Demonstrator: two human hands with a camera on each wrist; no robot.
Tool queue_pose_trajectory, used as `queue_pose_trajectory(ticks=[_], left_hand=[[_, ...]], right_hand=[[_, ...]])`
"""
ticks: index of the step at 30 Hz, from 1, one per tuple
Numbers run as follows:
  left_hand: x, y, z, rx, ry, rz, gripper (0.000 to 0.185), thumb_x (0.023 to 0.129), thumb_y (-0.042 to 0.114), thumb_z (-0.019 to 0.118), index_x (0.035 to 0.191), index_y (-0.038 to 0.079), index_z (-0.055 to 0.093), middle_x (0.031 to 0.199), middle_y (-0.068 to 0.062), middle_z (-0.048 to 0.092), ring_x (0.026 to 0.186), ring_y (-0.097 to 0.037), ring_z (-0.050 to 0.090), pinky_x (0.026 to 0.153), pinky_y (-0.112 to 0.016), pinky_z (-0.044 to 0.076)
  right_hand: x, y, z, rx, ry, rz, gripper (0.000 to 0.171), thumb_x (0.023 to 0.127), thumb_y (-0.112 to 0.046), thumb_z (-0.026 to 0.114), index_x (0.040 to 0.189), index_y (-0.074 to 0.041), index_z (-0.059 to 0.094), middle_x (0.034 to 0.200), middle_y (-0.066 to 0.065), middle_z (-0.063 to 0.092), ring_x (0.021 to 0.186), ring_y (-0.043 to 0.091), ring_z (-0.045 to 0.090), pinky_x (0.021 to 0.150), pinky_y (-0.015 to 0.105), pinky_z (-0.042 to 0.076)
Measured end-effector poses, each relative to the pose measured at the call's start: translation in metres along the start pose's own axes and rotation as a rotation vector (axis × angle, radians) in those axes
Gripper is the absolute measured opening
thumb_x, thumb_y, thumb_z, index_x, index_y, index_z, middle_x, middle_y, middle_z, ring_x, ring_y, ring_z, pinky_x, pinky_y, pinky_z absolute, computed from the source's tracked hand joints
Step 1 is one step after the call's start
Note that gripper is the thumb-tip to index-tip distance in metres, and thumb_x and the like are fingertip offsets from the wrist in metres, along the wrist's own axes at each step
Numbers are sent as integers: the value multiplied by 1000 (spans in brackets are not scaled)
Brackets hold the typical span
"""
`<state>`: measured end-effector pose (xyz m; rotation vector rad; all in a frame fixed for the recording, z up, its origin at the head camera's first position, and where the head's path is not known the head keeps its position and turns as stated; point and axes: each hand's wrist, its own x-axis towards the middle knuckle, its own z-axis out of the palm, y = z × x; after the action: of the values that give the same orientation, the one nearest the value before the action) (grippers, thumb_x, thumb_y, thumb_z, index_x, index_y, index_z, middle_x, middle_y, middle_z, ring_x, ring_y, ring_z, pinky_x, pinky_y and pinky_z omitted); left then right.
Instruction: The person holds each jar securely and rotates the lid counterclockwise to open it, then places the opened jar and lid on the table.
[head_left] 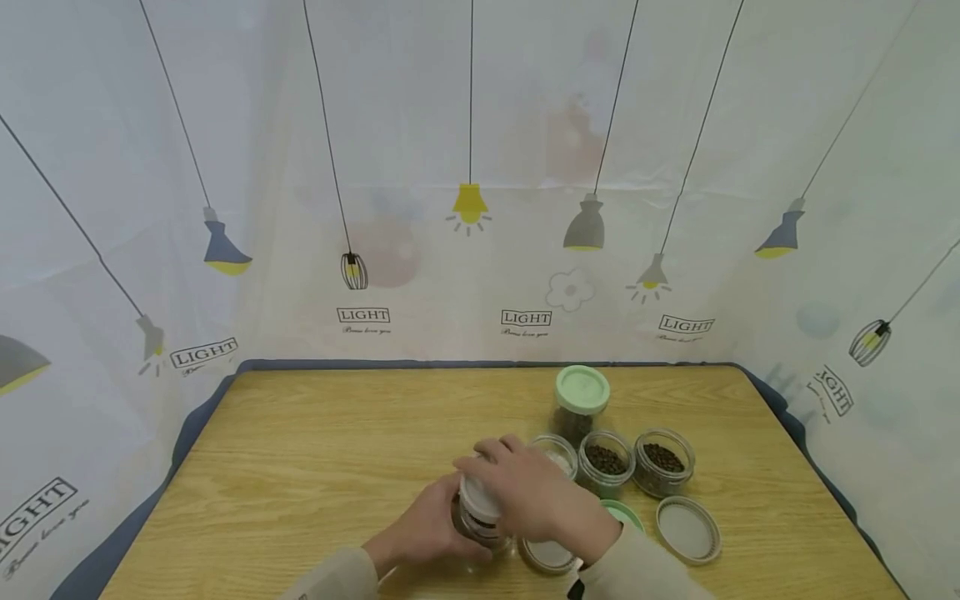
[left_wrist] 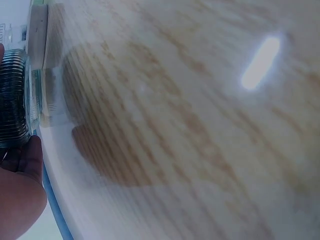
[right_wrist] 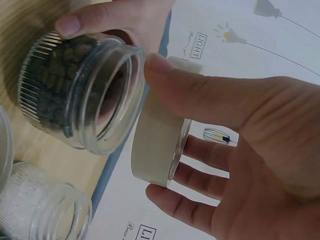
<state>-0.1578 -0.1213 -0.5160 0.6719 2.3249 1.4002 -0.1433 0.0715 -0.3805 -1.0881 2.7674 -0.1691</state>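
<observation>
My left hand [head_left: 431, 529] grips a clear glass jar [right_wrist: 60, 80] round its side. Dark beans, like coffee beans, fill its lower part, and its mouth is uncovered in the right wrist view. A pale, whitish lid [right_wrist: 157, 140] is beside the jar's rim, pinched between the thumb and fingers of my right hand [right_wrist: 250, 130]. From the head view, that right hand [head_left: 525, 492] covers part of the lid and jar. Only the ribbed jar side [left_wrist: 12, 100] and part of the left hand [left_wrist: 22, 195] appear at the left wrist view's edge.
Right of the hands stand two open jars of dark beans [head_left: 606, 461] [head_left: 663, 458] and an open jar of white grains [right_wrist: 30, 200]. Behind them is a green-lidded jar [head_left: 582, 396]. Loose lids [head_left: 687, 530] [head_left: 549, 557] and a green lid [head_left: 624, 512] lie on the wooden table [head_left: 300, 467].
</observation>
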Motion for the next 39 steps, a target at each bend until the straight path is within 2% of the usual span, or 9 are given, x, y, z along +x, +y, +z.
queue_pose_trajectory(ticks=[4, 10, 16, 22, 29, 34, 39], left_hand=[[1, 2, -1, 10, 3, 17, 78, 67, 42, 88, 132, 26, 50, 124, 9, 60, 113, -11, 58, 100, -31, 46], [0, 1, -6, 62, 10, 7, 78, 67, 47, 86, 134, 29, 50, 125, 10, 59, 113, -12, 55, 98, -34, 45], [0, -4, -12, 99, 58, 34, 82, 64, 44, 88, 135, 31, 51, 124, 11, 60, 111, -12, 56, 98, -36, 45], [1, -10, -19, 128, 98, 35, 86, 61, 46, 89, 136, 27, 51, 128, 10, 59, 117, -14, 56, 104, -46, 42], [3, -11, -26, 129, 129, 24, 91, 60, 44, 90, 138, 19, 50, 133, 1, 59, 123, -22, 55, 107, -53, 40], [7, -12, -30, 146, 147, 13, 92, 61, 41, 90, 139, 13, 50, 133, -2, 59, 123, -25, 55, 107, -53, 40], [12, -12, -34, 143, 170, 3, 91, 61, 39, 91, 138, 12, 50, 132, -3, 60, 122, -24, 56, 106, -53, 41]], right_hand=[[-2, 2, -5, 8, 11, 22, 85, 69, -26, 89, 143, -27, 46, 141, 5, 49, 125, 27, 49, 87, 44, 54], [-7, 8, -7, 64, 23, 60, 82, 71, -29, 87, 142, -26, 48, 139, 6, 51, 124, 27, 49, 90, 45, 51], [-13, 16, -6, 87, 45, 85, 80, 70, -35, 85, 140, -24, 50, 130, 7, 55, 116, 24, 52, 88, 42, 51], [-22, 22, -4, 140, 49, 120, 78, 66, -36, 86, 136, -24, 54, 116, 4, 58, 106, 20, 51, 82, 36, 50], [-31, 27, 2, 171, 61, 137, 76, 67, -37, 84, 136, -24, 55, 116, 4, 57, 107, 19, 49, 77, 33, 50], [-37, 29, 7, 158, 59, 136, 77, 68, -39, 83, 137, -25, 53, 117, 2, 57, 109, 21, 50, 80, 40, 51], [-42, 29, 17, 122, 48, 104, 78, 68, -51, 82, 137, -29, 52, 119, 0, 62, 110, 21, 52, 85, 41, 50]])
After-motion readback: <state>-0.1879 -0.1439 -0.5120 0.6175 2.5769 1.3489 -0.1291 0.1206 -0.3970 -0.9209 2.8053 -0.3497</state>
